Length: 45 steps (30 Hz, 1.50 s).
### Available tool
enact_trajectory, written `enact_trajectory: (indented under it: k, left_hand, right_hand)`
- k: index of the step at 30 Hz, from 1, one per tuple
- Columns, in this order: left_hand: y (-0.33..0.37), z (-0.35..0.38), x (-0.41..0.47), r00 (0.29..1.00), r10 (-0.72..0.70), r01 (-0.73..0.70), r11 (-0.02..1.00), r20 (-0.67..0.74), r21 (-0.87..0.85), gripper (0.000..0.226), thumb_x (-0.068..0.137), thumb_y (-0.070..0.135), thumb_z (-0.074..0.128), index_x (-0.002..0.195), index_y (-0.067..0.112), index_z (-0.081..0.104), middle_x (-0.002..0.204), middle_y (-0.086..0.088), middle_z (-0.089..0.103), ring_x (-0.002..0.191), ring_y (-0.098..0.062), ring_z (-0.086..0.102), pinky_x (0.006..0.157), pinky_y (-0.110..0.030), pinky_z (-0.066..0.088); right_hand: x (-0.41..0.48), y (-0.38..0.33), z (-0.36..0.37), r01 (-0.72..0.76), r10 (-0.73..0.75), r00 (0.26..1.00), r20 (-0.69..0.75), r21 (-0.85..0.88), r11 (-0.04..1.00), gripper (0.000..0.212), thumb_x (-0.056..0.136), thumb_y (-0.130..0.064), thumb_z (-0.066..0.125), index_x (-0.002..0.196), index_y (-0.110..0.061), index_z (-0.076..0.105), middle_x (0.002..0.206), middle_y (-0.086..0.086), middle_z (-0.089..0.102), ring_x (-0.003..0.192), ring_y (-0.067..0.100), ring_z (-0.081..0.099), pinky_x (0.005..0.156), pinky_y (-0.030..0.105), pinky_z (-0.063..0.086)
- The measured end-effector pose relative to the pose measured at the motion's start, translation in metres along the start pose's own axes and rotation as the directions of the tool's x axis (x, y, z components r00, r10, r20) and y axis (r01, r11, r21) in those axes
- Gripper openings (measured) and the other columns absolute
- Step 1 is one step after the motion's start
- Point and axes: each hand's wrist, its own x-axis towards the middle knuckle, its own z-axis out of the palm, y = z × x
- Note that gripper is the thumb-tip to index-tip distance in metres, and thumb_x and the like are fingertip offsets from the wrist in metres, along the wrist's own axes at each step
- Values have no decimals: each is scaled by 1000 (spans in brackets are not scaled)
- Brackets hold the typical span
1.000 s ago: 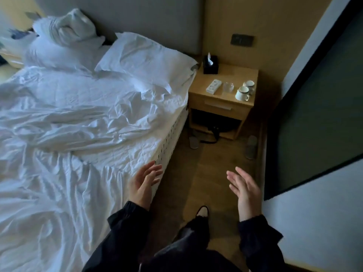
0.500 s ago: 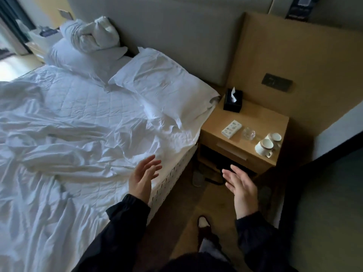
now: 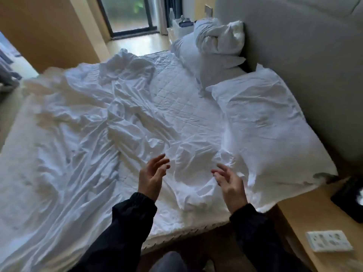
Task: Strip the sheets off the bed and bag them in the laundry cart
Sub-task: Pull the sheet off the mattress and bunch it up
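Both hands hover spread, holding nothing: left hand (image 3: 152, 178) and right hand (image 3: 229, 180) above the rumpled sheet (image 3: 88, 138). Pillow (image 3: 263, 122) lies at two o'clock.

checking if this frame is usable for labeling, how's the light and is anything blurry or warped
Head view: dim overall, brightest at the window; the sheet smears and blows out at the far left edge; the keypad at lower right is soft; the wide angle curves the headboard; left hand and right hand are fairly sharp.
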Motion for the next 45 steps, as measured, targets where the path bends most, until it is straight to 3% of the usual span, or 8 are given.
enact_trajectory:
  k: [16, 23, 25, 31, 36, 40, 43, 45]
  left_hand:
    - [-153, -33, 236, 987, -155, 161, 951, -45, 264, 33, 92, 13, 59, 124, 22, 59, 113, 1, 66, 105, -9, 63, 95, -35, 51]
    - [-241, -18, 300, 975, -219, 188, 882, 23, 431, 46, 84, 27, 68, 127, 13, 58, 123, -2, 63, 100, -8, 61, 85, -22, 49]
    - [-263, -15, 315, 951, -305, 244, 846, 55, 474, 61, 78, 41, 71, 131, 17, 54, 128, -2, 59, 105, -14, 59, 89, -29, 49]
    - [-289, 9, 331, 772, -628, 562, 746, 98, 357, 89, 74, 54, 72, 146, 21, 30, 137, -8, 46, 113, -23, 54, 63, -33, 53]
    - [-296, 16, 326, 706, -709, 681, 675, -7, 284, 79, 73, 54, 73, 133, 17, 37, 117, -5, 56, 92, -22, 64, 64, -39, 59]
    - [-309, 4, 307, 759, -645, 620, 674, -89, 402, 87, 63, 38, 75, 127, -3, 32, 110, -2, 51, 89, -3, 54, 57, -9, 47]
    - [-327, -30, 278, 784, -602, 599, 668, -153, 440, 64, 60, 19, 64, 119, 19, 41, 93, -1, 63, 81, -17, 64, 67, -34, 58]
    - [-342, -58, 258, 813, -574, 544, 684, -102, 486, 60, 55, 24, 59, 115, 27, 55, 93, 2, 69, 85, -20, 67, 70, -43, 59]
  right_hand:
    - [295, 134, 128, 33, 202, 943, 266, -676, 737, 62, 85, -30, 65, 141, -13, 43, 140, 8, 48, 129, 21, 44, 104, 27, 34]
    - [375, 195, 138, 185, 245, 947, 206, -977, 104, 86, 81, -62, 54, 150, -28, 15, 159, 13, 2, 146, 35, -6, 109, 62, -2]
    - [392, 212, 129, 107, 343, 932, 120, -993, 56, 91, 78, -58, 56, 150, -27, 10, 156, 17, 11, 145, 37, 5, 109, 62, 4]
    - [371, 236, 123, 33, 189, 973, 135, -886, 462, 2, 81, -21, 46, 81, -22, 48, 90, 2, 60, 95, 30, 59, 74, 33, 38]
    - [300, 224, 137, 148, 223, 901, 373, -745, 650, 22, 68, -37, 29, 74, -18, 40, 92, 17, 62, 91, 32, 57, 68, 29, 30]
    - [268, 223, 139, 168, 361, 691, 627, -625, 762, 23, 59, -54, 34, 62, -47, 57, 109, 7, 60, 95, 5, 49, 75, 9, 30]
    - [263, 222, 138, 348, 382, 526, 760, -602, 719, 26, 81, -32, 53, 99, -25, 70, 119, 3, 63, 113, 11, 56, 80, 11, 33]
    - [270, 210, 137, 382, 270, 627, 730, -591, 710, 37, 77, -39, 46, 104, -24, 67, 104, -6, 66, 102, 9, 59, 83, 17, 42]
